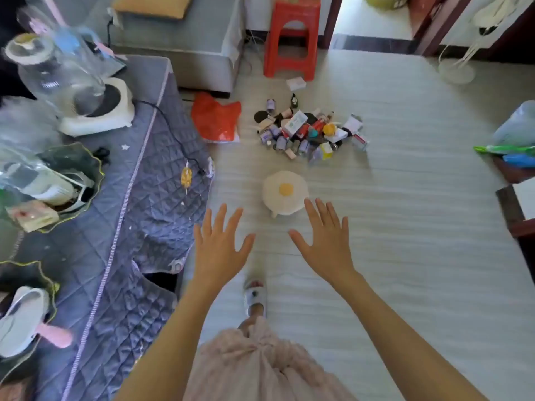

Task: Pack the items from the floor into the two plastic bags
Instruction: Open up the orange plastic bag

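A: Where are the hands?

B: From my remote seat I see both held out, palms down, above the pale floor (pixel 405 198). The left hand (pixel 218 246) and the right hand (pixel 327 241) each have their fingers spread straight, holding nothing and touching nothing.

A: And the things to be packed?

B: A pile of items (pixel 309 131), small cans, boxes and bottles, lies on the floor well ahead of the hands. Just left of it sits a crumpled red plastic bag (pixel 215 118). I can make out only that one bag for certain.

A: Anything between?

B: A round white cushion with a yellow centre (pixel 285 192), like a fried egg, lies just beyond the fingertips. Behind the pile stands a red stool (pixel 292 39). On my left, a table with a quilted grey cloth (pixel 139 204) carries a glass kettle (pixel 58 73).
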The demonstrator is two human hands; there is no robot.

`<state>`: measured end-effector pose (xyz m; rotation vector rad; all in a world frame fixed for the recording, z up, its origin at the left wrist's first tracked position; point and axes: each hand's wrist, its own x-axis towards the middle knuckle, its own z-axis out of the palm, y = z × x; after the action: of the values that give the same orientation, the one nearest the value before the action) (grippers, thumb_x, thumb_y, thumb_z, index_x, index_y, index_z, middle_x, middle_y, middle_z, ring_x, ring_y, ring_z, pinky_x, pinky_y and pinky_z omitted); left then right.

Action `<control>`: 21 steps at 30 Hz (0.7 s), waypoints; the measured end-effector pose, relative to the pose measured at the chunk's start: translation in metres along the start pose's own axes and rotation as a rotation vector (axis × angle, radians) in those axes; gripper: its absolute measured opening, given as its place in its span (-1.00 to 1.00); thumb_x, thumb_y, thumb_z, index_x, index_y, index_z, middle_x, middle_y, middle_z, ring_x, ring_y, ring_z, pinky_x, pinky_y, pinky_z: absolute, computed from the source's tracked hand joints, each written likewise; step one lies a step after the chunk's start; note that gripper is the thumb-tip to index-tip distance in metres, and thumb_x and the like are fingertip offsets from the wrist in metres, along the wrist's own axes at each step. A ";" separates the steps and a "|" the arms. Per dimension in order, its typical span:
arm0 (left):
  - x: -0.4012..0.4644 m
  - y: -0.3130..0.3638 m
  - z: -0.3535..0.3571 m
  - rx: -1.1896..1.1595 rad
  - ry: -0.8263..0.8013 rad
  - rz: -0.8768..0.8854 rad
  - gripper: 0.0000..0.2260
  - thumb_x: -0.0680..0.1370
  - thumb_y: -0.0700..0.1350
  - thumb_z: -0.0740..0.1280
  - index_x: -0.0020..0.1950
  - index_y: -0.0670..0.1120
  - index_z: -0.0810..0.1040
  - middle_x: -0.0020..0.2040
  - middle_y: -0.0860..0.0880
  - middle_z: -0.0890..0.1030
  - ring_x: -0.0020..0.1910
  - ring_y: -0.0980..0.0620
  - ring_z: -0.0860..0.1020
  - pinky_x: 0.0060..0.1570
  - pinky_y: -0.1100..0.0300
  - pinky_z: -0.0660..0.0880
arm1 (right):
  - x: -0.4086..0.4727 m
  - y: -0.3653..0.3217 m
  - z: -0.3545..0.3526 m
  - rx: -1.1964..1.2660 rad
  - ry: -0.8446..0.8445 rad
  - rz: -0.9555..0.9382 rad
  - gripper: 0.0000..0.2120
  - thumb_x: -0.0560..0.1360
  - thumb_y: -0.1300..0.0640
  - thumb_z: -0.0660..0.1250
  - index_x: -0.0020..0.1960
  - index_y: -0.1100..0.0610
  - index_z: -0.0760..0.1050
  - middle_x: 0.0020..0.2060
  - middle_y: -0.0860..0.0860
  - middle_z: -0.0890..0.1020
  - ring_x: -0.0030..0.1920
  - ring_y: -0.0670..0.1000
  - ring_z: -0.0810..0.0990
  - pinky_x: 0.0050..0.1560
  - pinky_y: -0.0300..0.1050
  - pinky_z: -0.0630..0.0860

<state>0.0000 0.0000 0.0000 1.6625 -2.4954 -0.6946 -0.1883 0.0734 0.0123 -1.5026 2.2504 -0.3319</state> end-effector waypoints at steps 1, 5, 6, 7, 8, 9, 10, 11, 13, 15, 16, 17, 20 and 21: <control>0.019 -0.002 -0.006 -0.006 0.005 0.009 -0.31 0.41 0.33 -0.12 0.47 0.06 0.18 0.51 -0.10 0.14 0.50 -0.19 -0.02 0.41 -0.21 -0.06 | 0.017 -0.001 -0.002 0.012 -0.003 0.011 -0.34 0.54 -0.20 0.09 0.52 -0.01 -0.08 0.53 0.02 -0.01 0.53 0.04 -0.14 0.48 0.16 -0.19; 0.099 0.000 -0.030 0.022 0.113 0.061 -0.34 0.44 0.29 -0.08 0.46 0.01 0.24 0.49 -0.12 0.20 0.50 -0.20 0.02 0.41 -0.22 -0.03 | 0.089 -0.012 -0.019 0.036 0.020 0.014 -0.35 0.54 -0.18 0.11 0.52 0.00 -0.05 0.53 0.02 0.02 0.53 0.04 -0.12 0.48 0.15 -0.18; 0.116 0.003 -0.034 0.021 0.123 0.067 -0.35 0.45 0.29 -0.07 0.45 0.01 0.25 0.49 -0.13 0.21 0.49 -0.20 0.03 0.40 -0.21 -0.03 | 0.106 -0.013 -0.024 0.036 0.026 0.014 -0.35 0.54 -0.18 0.12 0.52 0.01 -0.04 0.52 0.02 0.03 0.53 0.04 -0.11 0.47 0.15 -0.18; 0.131 0.005 -0.038 0.022 0.123 0.072 -0.36 0.45 0.28 -0.06 0.45 0.01 0.26 0.48 -0.13 0.21 0.49 -0.21 0.04 0.40 -0.21 -0.03 | 0.120 -0.014 -0.029 0.033 0.031 0.021 -0.35 0.54 -0.18 0.12 0.52 0.01 -0.04 0.52 0.02 0.04 0.53 0.04 -0.11 0.47 0.15 -0.18; 0.146 0.007 -0.040 0.023 0.122 0.083 -0.36 0.45 0.27 -0.05 0.45 0.01 0.26 0.48 -0.14 0.22 0.49 -0.22 0.05 0.40 -0.21 -0.04 | 0.134 -0.012 -0.034 0.034 0.034 0.027 -0.35 0.54 -0.18 0.12 0.52 0.01 -0.03 0.52 0.02 0.04 0.53 0.05 -0.10 0.47 0.15 -0.17; 0.161 0.009 -0.042 0.023 0.117 0.088 -0.36 0.45 0.27 -0.05 0.45 0.01 0.26 0.48 -0.14 0.22 0.48 -0.23 0.06 0.41 -0.20 -0.06 | 0.148 -0.011 -0.038 0.034 0.038 0.033 -0.35 0.54 -0.17 0.12 0.52 0.01 -0.03 0.52 0.02 0.05 0.53 0.05 -0.10 0.47 0.15 -0.17; 0.175 0.011 -0.044 0.021 0.107 0.085 -0.36 0.45 0.27 -0.06 0.45 0.01 0.26 0.49 -0.13 0.21 0.49 -0.22 0.05 0.41 -0.20 -0.07 | 0.161 -0.008 -0.043 0.030 0.036 0.040 -0.35 0.54 -0.17 0.12 0.52 0.01 -0.04 0.52 0.02 0.05 0.53 0.05 -0.10 0.47 0.15 -0.17; 0.190 0.013 -0.045 0.016 0.093 0.077 -0.35 0.44 0.28 -0.07 0.45 0.01 0.25 0.49 -0.12 0.20 0.49 -0.22 0.04 0.41 -0.19 -0.07 | 0.176 -0.005 -0.046 0.027 0.033 0.048 -0.35 0.54 -0.18 0.12 0.52 0.00 -0.04 0.52 0.02 0.04 0.53 0.05 -0.10 0.48 0.15 -0.17; 0.221 0.018 -0.046 0.007 0.082 0.057 -0.34 0.43 0.29 -0.08 0.46 0.02 0.24 0.49 -0.11 0.19 0.49 -0.20 0.03 0.41 -0.20 -0.04 | 0.208 0.004 -0.054 0.022 0.016 0.061 -0.35 0.54 -0.18 0.11 0.52 -0.01 -0.06 0.52 0.03 0.04 0.53 0.04 -0.11 0.48 0.15 -0.17; 0.253 0.026 -0.049 0.004 0.091 0.041 -0.35 0.44 0.29 -0.05 0.45 0.02 0.25 0.49 -0.12 0.20 0.49 -0.20 0.04 0.40 -0.21 -0.01 | 0.241 0.013 -0.062 0.013 -0.008 0.066 -0.35 0.54 -0.20 0.10 0.52 -0.01 -0.06 0.52 0.03 0.03 0.53 0.05 -0.11 0.48 0.16 -0.17; 0.270 0.030 -0.050 -0.003 0.096 0.028 -0.37 0.46 0.28 -0.01 0.45 0.02 0.25 0.49 -0.12 0.20 0.49 -0.21 0.04 0.40 -0.21 -0.01 | 0.258 0.018 -0.066 0.008 -0.016 0.060 -0.34 0.54 -0.20 0.09 0.52 -0.01 -0.06 0.52 0.03 0.03 0.53 0.05 -0.11 0.48 0.16 -0.17; 0.287 0.035 -0.053 -0.010 0.096 0.008 -0.39 0.47 0.26 0.01 0.45 0.02 0.25 0.49 -0.13 0.21 0.49 -0.21 0.04 0.40 -0.21 0.00 | 0.275 0.021 -0.072 -0.002 -0.027 0.058 -0.34 0.54 -0.20 0.09 0.52 -0.01 -0.06 0.52 0.03 0.03 0.53 0.05 -0.10 0.48 0.16 -0.16; 0.336 0.051 -0.061 -0.023 0.102 -0.031 -0.37 0.46 0.28 -0.02 0.46 0.01 0.23 0.48 -0.15 0.21 0.49 -0.22 0.04 0.40 -0.20 -0.01 | 0.325 0.028 -0.089 -0.022 -0.045 0.004 -0.34 0.54 -0.20 0.10 0.52 -0.01 -0.07 0.53 0.02 0.03 0.53 0.04 -0.10 0.47 0.16 -0.16; 0.352 0.056 -0.064 -0.026 0.105 -0.041 -0.39 0.48 0.26 0.01 0.46 0.01 0.23 0.48 -0.15 0.20 0.49 -0.21 0.03 0.40 -0.20 -0.01 | 0.343 0.029 -0.094 -0.027 -0.045 -0.020 -0.34 0.54 -0.20 0.10 0.52 -0.01 -0.07 0.53 0.02 0.03 0.53 0.04 -0.10 0.46 0.16 -0.15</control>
<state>-0.1754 -0.3170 0.0123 1.6991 -2.3777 -0.6233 -0.3698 -0.2340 0.0137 -1.5319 2.2148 -0.2713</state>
